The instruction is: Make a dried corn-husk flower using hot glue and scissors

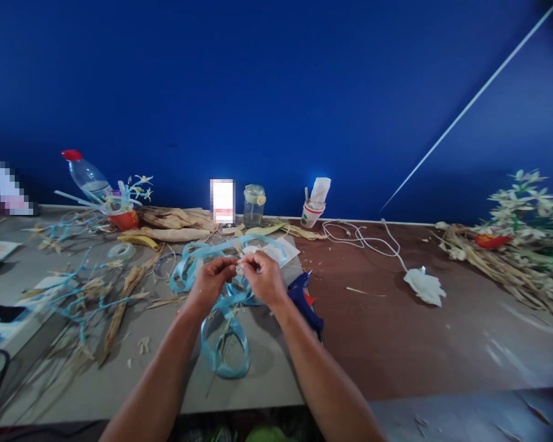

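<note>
My left hand (213, 281) and my right hand (262, 277) meet over the middle of the table, fingertips pinched close together. Between them is a small pale piece, too little to make out, perhaps part of a husk flower. Light blue ribbon (234, 362) lies in loops under and around both hands, with one loop hanging toward the table's front. Behind my right hand rests a white paper (288, 250). A blue glue gun (305, 304) lies just right of my right forearm.
Blue-wrapped stems (83, 313) with dried husks spread at left. Behind stand a red cup (124, 219), a tilted plastic bottle (86, 175), a glass jar (254, 207) and a paper cup (312, 213). A white cable (373, 245) and a bundle of husk flowers (520, 245) are at right.
</note>
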Demonstrator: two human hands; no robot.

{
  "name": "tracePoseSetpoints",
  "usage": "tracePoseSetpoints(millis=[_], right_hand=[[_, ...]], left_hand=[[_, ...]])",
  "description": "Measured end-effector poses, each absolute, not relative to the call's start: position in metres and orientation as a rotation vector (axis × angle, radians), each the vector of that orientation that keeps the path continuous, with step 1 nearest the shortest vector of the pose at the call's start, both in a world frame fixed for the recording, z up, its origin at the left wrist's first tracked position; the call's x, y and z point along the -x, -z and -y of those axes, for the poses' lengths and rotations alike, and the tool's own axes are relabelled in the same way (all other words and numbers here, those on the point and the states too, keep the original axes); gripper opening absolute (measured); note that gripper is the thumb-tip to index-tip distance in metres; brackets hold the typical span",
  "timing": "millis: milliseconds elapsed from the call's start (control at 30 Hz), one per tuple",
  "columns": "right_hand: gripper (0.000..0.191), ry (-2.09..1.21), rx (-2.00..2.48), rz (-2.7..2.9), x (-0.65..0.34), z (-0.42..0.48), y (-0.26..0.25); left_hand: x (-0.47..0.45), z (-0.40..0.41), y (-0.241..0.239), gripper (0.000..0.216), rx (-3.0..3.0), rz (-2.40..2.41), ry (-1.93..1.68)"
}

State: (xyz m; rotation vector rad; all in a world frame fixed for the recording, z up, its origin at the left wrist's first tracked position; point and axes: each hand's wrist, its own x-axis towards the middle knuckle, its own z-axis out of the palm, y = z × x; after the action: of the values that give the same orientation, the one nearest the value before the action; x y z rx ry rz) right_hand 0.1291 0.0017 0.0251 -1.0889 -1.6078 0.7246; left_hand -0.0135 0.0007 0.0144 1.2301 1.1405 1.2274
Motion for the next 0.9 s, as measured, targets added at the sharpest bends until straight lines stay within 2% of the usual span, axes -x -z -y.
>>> tracePoseSetpoints(millis=[300, 667, 900], right_hand=[[0.011, -0.970, 1.141, 1.516, -0.133, -0.005, -0.027], [0.010, -0.966, 1.144, 1.543, -0.135, -0.005, -0.029], [0.010, -0.940, 1.152, 1.568, -0.135, -0.004, -0.030]], left_hand=[[0.012, 0.000, -0.017, 0.020, -1.293, -1.227, -1.227], [0.009, 0.001, -0.014, 0.027, -1.191, -1.100, -1.193], [0.010, -0.001, -0.008, 0.021, -1.161, -1.114, -1.206]])
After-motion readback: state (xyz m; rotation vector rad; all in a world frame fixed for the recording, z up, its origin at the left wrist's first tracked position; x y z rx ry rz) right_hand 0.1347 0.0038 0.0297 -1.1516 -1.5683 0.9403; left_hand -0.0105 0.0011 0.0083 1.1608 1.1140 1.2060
